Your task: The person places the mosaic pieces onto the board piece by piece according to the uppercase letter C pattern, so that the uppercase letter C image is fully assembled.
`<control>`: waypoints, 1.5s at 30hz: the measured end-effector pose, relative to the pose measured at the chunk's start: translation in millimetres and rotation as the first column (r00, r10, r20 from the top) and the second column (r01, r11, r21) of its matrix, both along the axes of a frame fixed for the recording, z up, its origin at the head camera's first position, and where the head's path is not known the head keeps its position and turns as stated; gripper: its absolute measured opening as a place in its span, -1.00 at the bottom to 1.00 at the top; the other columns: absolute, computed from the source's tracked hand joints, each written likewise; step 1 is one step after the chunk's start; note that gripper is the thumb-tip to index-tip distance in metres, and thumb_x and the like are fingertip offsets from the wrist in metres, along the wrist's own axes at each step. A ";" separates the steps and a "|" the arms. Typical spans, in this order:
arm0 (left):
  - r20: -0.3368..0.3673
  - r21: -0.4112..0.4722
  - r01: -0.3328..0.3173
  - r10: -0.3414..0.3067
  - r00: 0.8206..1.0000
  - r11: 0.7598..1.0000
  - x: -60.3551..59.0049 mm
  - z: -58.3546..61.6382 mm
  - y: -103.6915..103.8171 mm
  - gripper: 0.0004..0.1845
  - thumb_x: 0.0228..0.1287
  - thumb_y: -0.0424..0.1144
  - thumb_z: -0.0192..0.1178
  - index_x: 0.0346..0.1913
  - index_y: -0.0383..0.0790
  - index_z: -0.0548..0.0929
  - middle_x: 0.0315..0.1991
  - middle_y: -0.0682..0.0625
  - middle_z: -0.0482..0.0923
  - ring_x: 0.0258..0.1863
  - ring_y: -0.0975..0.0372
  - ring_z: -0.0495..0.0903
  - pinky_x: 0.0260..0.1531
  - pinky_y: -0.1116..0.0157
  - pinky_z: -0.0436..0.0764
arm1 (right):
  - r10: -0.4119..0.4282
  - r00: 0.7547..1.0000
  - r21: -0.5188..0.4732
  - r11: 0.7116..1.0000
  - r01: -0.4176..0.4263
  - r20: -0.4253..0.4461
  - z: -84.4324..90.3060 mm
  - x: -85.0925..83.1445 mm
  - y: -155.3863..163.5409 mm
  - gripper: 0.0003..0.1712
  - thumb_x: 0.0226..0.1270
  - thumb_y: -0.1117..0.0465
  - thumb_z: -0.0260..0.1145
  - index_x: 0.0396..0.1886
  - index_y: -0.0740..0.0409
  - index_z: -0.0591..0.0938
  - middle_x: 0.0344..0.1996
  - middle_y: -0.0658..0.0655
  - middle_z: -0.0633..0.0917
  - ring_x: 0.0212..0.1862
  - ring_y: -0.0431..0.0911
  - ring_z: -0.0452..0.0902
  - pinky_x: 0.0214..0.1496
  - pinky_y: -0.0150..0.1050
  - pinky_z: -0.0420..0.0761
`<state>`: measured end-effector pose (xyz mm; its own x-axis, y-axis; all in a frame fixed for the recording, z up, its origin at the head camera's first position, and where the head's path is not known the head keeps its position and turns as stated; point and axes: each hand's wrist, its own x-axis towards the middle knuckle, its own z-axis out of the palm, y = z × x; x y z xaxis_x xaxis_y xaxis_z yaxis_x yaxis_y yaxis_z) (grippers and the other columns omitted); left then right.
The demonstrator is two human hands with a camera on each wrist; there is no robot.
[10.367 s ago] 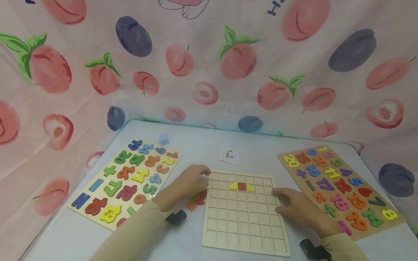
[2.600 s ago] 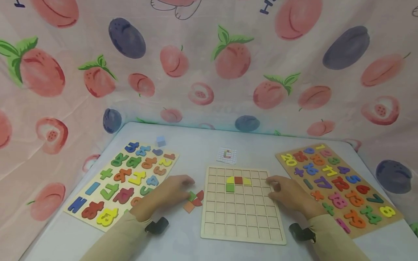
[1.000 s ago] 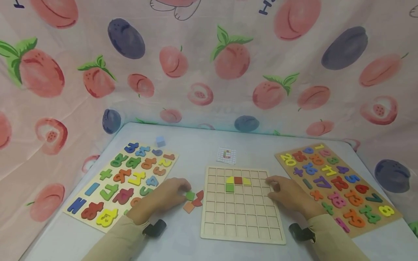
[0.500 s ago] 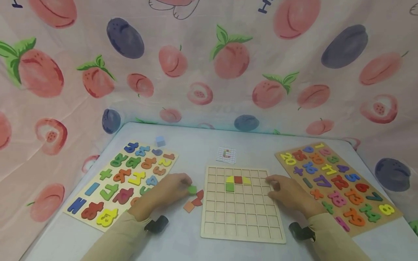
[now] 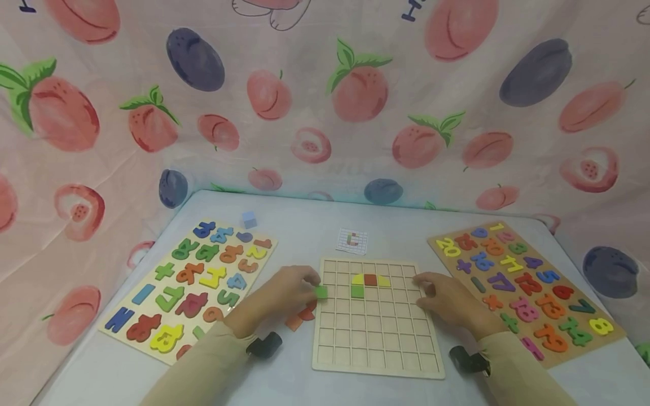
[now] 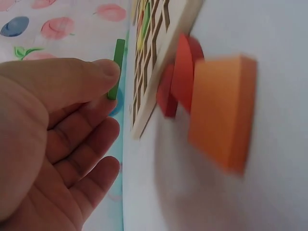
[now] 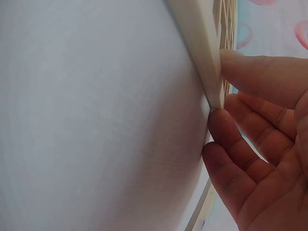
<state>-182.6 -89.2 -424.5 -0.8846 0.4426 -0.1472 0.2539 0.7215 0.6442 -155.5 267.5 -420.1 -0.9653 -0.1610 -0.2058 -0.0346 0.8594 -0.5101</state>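
My left hand pinches a small green square tile between thumb and fingertips, at the left edge of a wooden grid board. In the left wrist view the tile stands edge-on, with the other fingers loosely bent below. On the board lie a red square between two yellow curved pieces, and another green square under the left one. My right hand holds the board's right edge; the right wrist view has its thumb over the rim and fingertips along the side.
Red curved pieces and an orange square lie on the table left of the board. A small pattern card lies behind it. Number boards stand at left and right, and a pale blue cube at the back left.
The left hand has picked the green tile from the loose pieces and carried it right to the board's edge. Another green square joined the board earlier. The right hand has stayed at the edge.
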 end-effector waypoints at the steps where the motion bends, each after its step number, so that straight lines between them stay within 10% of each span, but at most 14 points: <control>1: 0.000 0.002 0.006 -0.006 1.000 1.000 -0.3 -0.5 2.8 -0.74 0.25 -0.20 0.35 -0.01 -0.11 0.68 -0.13 0.11 0.65 -0.08 0.21 0.56 0.07 0.15 0.56 | 0.000 1.000 -0.001 1.000 0.000 0.002 -0.1 0.0 0.0 -0.39 0.26 0.15 0.41 0.30 0.18 0.53 0.18 0.33 0.60 0.21 0.25 0.48 0.17 0.21 0.47; 9: 0.007 0.044 0.049 -0.049 0.999 0.998 -0.5 -3.9 19.9 -0.69 0.24 -0.21 0.35 0.03 -0.19 0.68 -0.03 -0.01 0.67 -0.44 0.29 0.59 -0.43 0.32 0.62 | 0.010 1.000 -0.007 1.000 -0.010 -0.004 0.2 1.0 -0.7 -0.40 0.26 0.17 0.39 0.30 0.20 0.53 0.18 0.34 0.59 0.23 0.26 0.47 0.19 0.22 0.45; 19: -0.052 -0.018 0.091 -0.092 0.994 0.996 3.5 -5.9 41.1 -0.72 0.21 -0.21 0.37 -0.02 -0.16 0.71 -0.07 0.08 0.67 -0.04 0.25 0.59 0.07 0.22 0.56 | -0.002 1.000 -0.007 1.000 0.002 -0.001 0.6 1.4 -1.3 -0.39 0.25 0.16 0.40 0.30 0.20 0.53 0.21 0.35 0.57 0.25 0.28 0.44 0.20 0.23 0.44; 45: -0.094 -0.064 0.131 -0.137 0.986 0.989 10.8 -8.8 65.0 -0.74 0.22 -0.24 0.40 -0.03 -0.14 0.70 -0.13 0.13 0.67 -0.03 0.26 0.61 0.06 0.27 0.56 | -0.006 1.000 0.001 1.000 0.006 0.005 0.1 -0.1 -0.8 -0.38 0.26 0.14 0.41 0.30 0.17 0.53 0.22 0.36 0.56 0.26 0.30 0.42 0.19 0.25 0.43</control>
<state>-171.8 -24.2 -433.3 -0.8290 0.5517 -0.0913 0.4108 0.7116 0.5700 -155.5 266.8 -420.0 -0.9652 -0.1548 -0.2107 -0.0268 0.8601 -0.5093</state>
